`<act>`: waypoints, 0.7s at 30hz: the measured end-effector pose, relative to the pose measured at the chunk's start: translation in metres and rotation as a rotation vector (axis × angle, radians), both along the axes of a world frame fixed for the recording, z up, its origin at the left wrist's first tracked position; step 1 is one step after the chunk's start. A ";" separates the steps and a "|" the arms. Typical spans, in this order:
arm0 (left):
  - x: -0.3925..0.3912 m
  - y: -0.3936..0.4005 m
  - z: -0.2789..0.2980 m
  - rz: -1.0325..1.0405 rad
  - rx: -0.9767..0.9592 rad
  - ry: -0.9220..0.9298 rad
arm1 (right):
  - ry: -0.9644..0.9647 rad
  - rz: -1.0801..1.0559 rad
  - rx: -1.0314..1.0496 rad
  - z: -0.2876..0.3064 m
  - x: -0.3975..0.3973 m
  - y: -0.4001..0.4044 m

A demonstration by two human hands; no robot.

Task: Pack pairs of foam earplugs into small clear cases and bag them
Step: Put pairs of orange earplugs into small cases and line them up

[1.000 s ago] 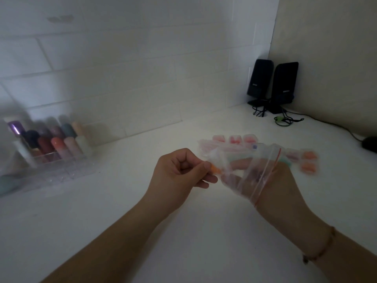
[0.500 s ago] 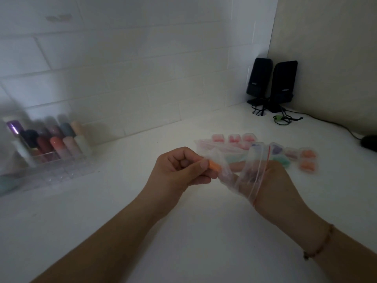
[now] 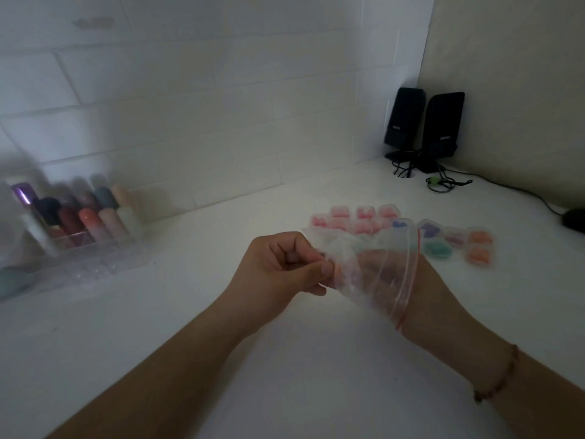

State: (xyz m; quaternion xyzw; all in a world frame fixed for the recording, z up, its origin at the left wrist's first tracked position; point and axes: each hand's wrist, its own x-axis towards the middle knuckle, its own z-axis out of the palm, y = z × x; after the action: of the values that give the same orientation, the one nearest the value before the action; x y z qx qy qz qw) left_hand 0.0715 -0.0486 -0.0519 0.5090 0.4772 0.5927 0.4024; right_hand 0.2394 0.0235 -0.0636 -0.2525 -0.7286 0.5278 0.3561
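Observation:
A clear zip bag [image 3: 389,248] with a red seal line is held up over the white table. My right hand [image 3: 437,299] is inside it up to the wrist, fingers blurred but stretched toward the bag's closed end. My left hand [image 3: 278,267] pinches that closed end between thumb and forefinger. Behind the bag, several small clear cases with earplugs lie on the table: pink ones [image 3: 364,217], a purple one [image 3: 430,230], a teal one [image 3: 438,248] and orange ones [image 3: 479,245].
A clear organizer with several coloured bottles [image 3: 79,223] stands at the left by the tiled wall. Two black speakers [image 3: 424,128] with cables [image 3: 440,183] fill the far right corner. A black mouse [image 3: 574,220] lies at the right edge.
My right hand has pushed deeper into the bag. The orange piece seen at my left fingertips earlier no longer shows. My left hand keeps its pinch on the bag's end.

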 end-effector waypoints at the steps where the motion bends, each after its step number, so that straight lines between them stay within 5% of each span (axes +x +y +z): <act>1: 0.000 0.000 0.001 0.004 0.004 -0.008 | 0.045 0.084 -0.044 -0.012 0.005 0.008; 14: -0.026 0.008 0.001 0.163 0.030 -0.233 | -0.027 -0.275 0.014 0.015 0.021 0.012; 19: -0.040 0.011 0.003 0.189 -0.022 -0.491 | -0.035 -0.174 -0.135 0.028 0.031 0.013; 21: -0.047 0.011 0.002 0.258 0.011 -0.402 | -0.090 -0.187 -0.145 0.027 0.037 0.020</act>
State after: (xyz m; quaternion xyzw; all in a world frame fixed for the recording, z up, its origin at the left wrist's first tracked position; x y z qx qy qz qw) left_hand 0.0242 -0.0375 -0.0498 0.3179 0.4454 0.7312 0.4073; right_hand 0.2760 0.0431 -0.0361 -0.3679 -0.6771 0.5317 0.3514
